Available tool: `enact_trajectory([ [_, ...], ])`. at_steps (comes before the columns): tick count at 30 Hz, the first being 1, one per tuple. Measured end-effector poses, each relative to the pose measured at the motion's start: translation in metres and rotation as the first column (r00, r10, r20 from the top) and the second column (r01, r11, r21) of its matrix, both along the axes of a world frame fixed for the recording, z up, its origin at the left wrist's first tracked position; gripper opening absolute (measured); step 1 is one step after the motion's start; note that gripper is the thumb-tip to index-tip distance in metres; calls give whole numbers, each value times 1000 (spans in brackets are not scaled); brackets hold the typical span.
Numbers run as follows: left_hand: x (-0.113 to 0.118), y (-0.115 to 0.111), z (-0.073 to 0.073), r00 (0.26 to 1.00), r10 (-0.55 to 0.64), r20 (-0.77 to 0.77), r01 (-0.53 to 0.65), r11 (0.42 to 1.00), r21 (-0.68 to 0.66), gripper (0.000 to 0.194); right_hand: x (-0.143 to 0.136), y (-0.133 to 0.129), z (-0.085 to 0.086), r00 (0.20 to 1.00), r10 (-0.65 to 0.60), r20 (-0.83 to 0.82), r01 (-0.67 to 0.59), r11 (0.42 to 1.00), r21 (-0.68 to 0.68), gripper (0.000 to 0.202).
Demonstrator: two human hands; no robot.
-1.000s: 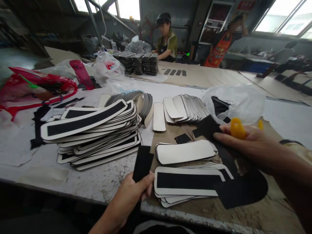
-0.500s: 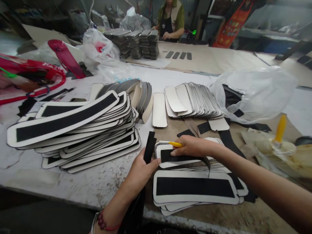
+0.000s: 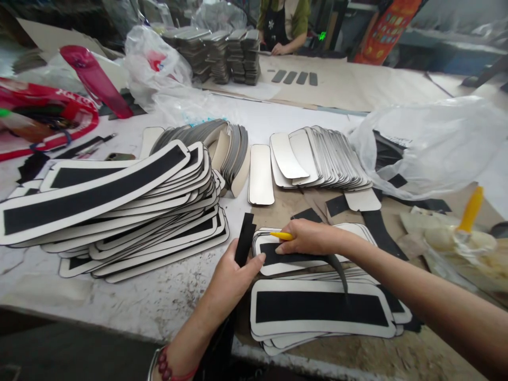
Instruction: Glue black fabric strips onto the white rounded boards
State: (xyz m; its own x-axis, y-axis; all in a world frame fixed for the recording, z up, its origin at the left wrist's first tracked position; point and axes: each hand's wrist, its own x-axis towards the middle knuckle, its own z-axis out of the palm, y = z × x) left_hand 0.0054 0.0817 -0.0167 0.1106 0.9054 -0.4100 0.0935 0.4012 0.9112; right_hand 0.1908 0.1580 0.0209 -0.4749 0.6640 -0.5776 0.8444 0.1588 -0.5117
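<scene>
My left hand (image 3: 234, 272) is closed around a small bundle of black strips (image 3: 245, 239), which stick up between thumb and fingers. Its thumb tip reaches the left edge of a white rounded panel (image 3: 273, 269). Over that panel, my right hand (image 3: 307, 236) grips a yellow tool (image 3: 281, 236), only its pointed end showing. The right thumb presses a black strip (image 3: 270, 255) near its left end on the panel; the strip's right end curls up past the wrist. Just in front lies a white panel with a black strip (image 3: 317, 308) on it, atop others.
A tall pile of black-striped panels (image 3: 119, 185) stands left. Plain white panels (image 3: 329, 159) lie behind my hands. At right are a plastic bag (image 3: 432, 143) and a yellow handle (image 3: 470, 209) in a tub. Across the table, a person (image 3: 281, 32) stands near grey stacks.
The view has tilted down slightly, so the background sits higher. Both hands keep their grips and stay almost in place. The strip's curled end has shifted slightly right.
</scene>
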Motion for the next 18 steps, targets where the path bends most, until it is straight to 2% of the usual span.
enact_trajectory([
  [4, 5, 3, -6, 986, 47, -157, -33, 995, 94, 35, -3, 0, 2, 994, 78, 79, -79, 997, 3, 24],
  [6, 6, 4, -11, 983, 57, -173, -38, 993, 114, 36, -6, -1, 3, 988, 95, 121, -98, 995, 26, 26],
  [11, 6, 4, -17, 993, 48, -111, -35, 992, 124, 43, -13, -5, 7, 982, 91, 168, -102, 993, 57, 31],
  [18, 5, 1, -15, 997, 70, -15, -68, 993, 98, 47, -14, -7, 9, 975, 104, 194, -121, 990, 77, 30],
])
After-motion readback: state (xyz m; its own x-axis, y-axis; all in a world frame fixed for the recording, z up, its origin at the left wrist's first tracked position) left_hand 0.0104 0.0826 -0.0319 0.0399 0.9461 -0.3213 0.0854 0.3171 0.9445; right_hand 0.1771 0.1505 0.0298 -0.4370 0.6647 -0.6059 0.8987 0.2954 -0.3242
